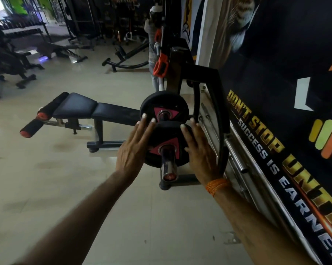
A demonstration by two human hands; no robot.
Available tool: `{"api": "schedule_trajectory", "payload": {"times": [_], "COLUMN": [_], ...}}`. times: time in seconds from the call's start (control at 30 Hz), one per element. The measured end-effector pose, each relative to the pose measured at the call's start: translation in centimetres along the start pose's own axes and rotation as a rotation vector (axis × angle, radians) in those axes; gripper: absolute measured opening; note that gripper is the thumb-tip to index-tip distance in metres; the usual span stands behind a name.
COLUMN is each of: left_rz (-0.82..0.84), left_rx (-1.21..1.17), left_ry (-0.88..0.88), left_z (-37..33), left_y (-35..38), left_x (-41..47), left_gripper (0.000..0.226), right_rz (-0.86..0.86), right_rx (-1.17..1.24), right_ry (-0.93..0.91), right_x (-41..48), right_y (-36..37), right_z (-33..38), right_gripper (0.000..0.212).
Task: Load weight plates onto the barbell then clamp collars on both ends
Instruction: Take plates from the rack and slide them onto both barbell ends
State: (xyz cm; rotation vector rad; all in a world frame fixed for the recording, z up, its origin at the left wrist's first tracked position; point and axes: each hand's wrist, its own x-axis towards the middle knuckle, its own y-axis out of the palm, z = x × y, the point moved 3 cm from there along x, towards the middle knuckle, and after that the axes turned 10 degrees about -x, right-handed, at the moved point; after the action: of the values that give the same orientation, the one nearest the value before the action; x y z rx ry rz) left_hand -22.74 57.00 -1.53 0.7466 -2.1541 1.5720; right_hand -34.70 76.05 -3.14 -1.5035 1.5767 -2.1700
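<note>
Both hands, left (131, 150) and right (198, 152), lay flat with fingers apart against the near plate (162, 134) on the bar (166, 168), above a pale tiled floor (46, 169) beside a bannered wall (276, 150).

2 plates (166, 138) on barbell (166, 169), bench (96, 111) left

The near weight plate (166, 144) is partly covered on both sides by the left hand (133, 148) and right hand (198, 152), so its rim shows only in part. It hides the lower part of the far plate (164, 107) and the bar between them; only the bar's end (167, 169) shows. Both palms face away, so contact with the plate cannot be judged. The wall banner (276, 150) is cut off at the right edge. The orange clamps (160, 64) on the rack are blurred.
</note>
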Motion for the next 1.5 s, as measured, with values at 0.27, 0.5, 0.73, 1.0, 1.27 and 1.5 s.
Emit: {"api": "schedule_trajectory", "payload": {"times": [0.27,0.5,0.73,1.0,1.27,1.5], "left_rz": [0.093,0.074,0.065,0.063,0.032,-0.078], "left_rx": [0.311,0.377,0.469,0.446,0.152,0.142], "left_ry": [0.040,-0.017,0.032,0.027,-0.085,-0.214], "left_z": [5.1,7.3,9.5,10.2,9.2,11.6], "left_y": [3.9,7.0,8.9,9.6,4.3,-5.6], "left_x": [1.7,7.1,11.2,11.6,10.7,10.5], "left_gripper": [0.113,0.122,0.121,0.127,0.102,0.078], "right_rz": [0.116,0.161,0.124,0.083,0.019,0.060], "right_rx": [-0.245,-0.199,-0.200,-0.158,0.274,0.479], "right_ry": [-0.107,-0.080,-0.071,-0.103,-0.001,-0.184], "right_x": [2.0,7.2,10.3,10.7,12.6,20.2], "right_y": [6.5,10.8,14.5,15.9,9.6,3.4], "right_z": [-2.2,-3.4,-4.7,-5.1,-3.3,6.2], "right_gripper": [0.124,0.121,0.126,0.124,0.080,0.066]}}
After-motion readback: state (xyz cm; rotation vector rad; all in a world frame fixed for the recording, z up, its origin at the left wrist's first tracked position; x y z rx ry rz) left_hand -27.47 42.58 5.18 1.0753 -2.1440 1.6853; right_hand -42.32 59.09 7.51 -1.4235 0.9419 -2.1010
